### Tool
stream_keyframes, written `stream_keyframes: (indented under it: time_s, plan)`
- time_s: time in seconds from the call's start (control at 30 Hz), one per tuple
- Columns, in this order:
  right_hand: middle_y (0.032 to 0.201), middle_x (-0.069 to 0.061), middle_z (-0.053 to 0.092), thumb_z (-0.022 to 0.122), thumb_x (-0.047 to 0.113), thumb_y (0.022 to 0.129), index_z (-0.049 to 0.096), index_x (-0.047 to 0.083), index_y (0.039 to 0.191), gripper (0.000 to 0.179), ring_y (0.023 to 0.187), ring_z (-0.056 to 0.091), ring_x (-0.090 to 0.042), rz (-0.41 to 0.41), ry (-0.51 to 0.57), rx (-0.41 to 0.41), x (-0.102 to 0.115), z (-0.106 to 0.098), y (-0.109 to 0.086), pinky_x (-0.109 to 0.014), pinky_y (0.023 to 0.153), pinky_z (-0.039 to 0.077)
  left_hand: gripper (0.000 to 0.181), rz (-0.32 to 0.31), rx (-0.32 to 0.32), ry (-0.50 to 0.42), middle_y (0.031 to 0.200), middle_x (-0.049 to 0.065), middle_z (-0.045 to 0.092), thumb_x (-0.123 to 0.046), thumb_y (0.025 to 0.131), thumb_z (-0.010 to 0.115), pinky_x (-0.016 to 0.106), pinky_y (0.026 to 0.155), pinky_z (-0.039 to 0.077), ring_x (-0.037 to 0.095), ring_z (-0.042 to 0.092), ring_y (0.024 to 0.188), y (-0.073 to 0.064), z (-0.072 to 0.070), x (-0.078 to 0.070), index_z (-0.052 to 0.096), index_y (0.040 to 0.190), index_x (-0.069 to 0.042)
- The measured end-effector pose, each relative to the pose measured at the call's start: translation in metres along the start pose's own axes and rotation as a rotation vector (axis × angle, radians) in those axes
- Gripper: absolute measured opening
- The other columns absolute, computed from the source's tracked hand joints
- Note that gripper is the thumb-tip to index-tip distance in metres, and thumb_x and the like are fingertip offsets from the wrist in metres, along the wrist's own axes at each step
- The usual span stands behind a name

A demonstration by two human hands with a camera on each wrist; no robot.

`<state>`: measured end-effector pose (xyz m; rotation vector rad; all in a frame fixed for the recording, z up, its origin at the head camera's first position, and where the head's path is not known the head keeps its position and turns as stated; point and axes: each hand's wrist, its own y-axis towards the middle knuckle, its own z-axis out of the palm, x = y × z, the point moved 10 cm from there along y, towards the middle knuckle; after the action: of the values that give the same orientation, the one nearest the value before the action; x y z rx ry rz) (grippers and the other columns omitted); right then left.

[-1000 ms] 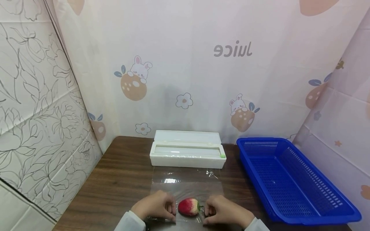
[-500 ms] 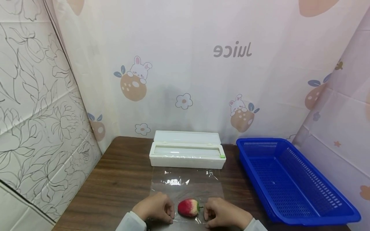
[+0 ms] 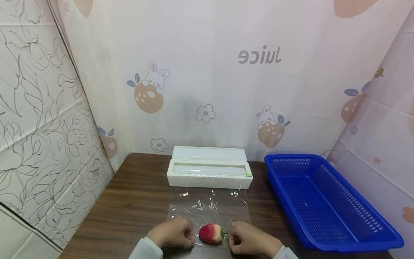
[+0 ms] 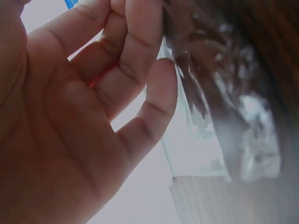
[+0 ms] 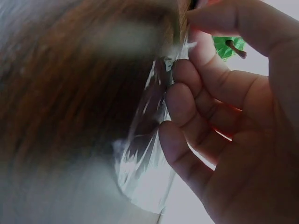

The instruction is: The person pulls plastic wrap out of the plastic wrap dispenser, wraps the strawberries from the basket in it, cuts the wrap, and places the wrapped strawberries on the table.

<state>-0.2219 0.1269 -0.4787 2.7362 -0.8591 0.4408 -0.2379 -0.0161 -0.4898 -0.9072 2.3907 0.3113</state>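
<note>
A sheet of clear plastic wrap (image 3: 184, 201) runs from the white wrap box (image 3: 210, 181) toward the near side of the table. On it, between the two hands, lies a red fruit (image 3: 211, 233) like a large strawberry, pale near its green leaves and stem. My left hand (image 3: 174, 232) has curled fingers and grips the sheet's near left end; in the left wrist view, wrinkled wrap (image 4: 252, 135) shows past the fingertips (image 4: 162, 77). At the near right end, my right hand (image 3: 252, 238) pinches the wrap (image 5: 149, 163), beside the fruit's stem (image 5: 236, 48).
The wrap box stands at the back of the brown wooden table (image 3: 129, 201) with its lid (image 3: 209, 154) raised; a small green piece (image 3: 248, 175) sits at its right end. A blue plastic basket (image 3: 291, 219) stands at the right. Printed cloth (image 3: 207, 72) hangs behind.
The hands have shifted only slightly. New creases and bright reflections have appeared in the wrap between the box and the fruit. The fruit has stayed in nearly the same place.
</note>
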Motion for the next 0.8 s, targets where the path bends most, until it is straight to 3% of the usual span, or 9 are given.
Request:
stream_keyframes:
  time_s: [0.23,0.37,0.47,0.67,0.8]
  plan:
    - [0.071,0.016,0.043,0.067,0.012,0.070,0.051,0.025,0.070,0.020,0.065,0.038,0.004,0.035,0.080,-0.041,-0.005,-0.003,0.000,-0.011,0.054,0.036,0.011,0.000,-0.010,-0.071,0.055,-0.019,0.052,-0.013,0.070,0.067,0.012,0.043,0.040,-0.006,0.044,0.048,0.001,-0.006,-0.001,0.061,0.065,-0.021]
    - [0.073,0.016,0.046,0.067,0.011,0.072,0.052,0.024,0.074,0.020,0.066,0.042,0.004,0.043,0.124,-0.066,-0.005,-0.007,0.000,-0.010,0.053,0.039,0.011,0.061,-0.066,-0.018,0.060,-0.015,0.051,-0.013,0.070,0.068,0.010,0.048,0.038,-0.005,0.043,0.055,0.004,-0.014,-0.007,0.059,0.067,-0.019]
    - [0.072,0.015,0.046,0.067,0.011,0.072,0.052,0.024,0.074,0.020,0.066,0.042,0.004,0.046,0.134,-0.074,-0.004,-0.009,0.001,-0.010,0.053,0.040,0.016,0.058,-0.102,0.022,0.068,-0.011,0.052,-0.020,0.070,0.072,0.012,0.053,0.039,-0.002,0.043,0.062,0.006,-0.015,-0.007,0.057,0.074,-0.018]
    - [0.074,0.014,0.048,0.066,0.012,0.073,0.053,0.024,0.076,0.018,0.066,0.043,0.003,0.063,0.152,-0.063,-0.004,-0.011,0.002,-0.011,0.053,0.041,0.055,-0.017,-0.135,0.101,0.100,-0.005,0.054,-0.057,0.073,0.069,0.025,0.072,0.051,0.004,0.048,0.087,0.015,-0.007,-0.010,0.053,0.107,-0.018]
    - [0.074,0.014,0.048,0.067,0.012,0.074,0.053,0.024,0.076,0.018,0.066,0.043,0.003,0.063,0.161,-0.063,-0.003,-0.009,0.001,-0.011,0.052,0.040,0.080,-0.034,-0.147,0.219,0.111,-0.004,0.052,-0.066,0.061,0.073,0.031,0.078,0.053,0.008,0.050,0.095,0.023,0.001,-0.019,0.047,0.123,-0.023]
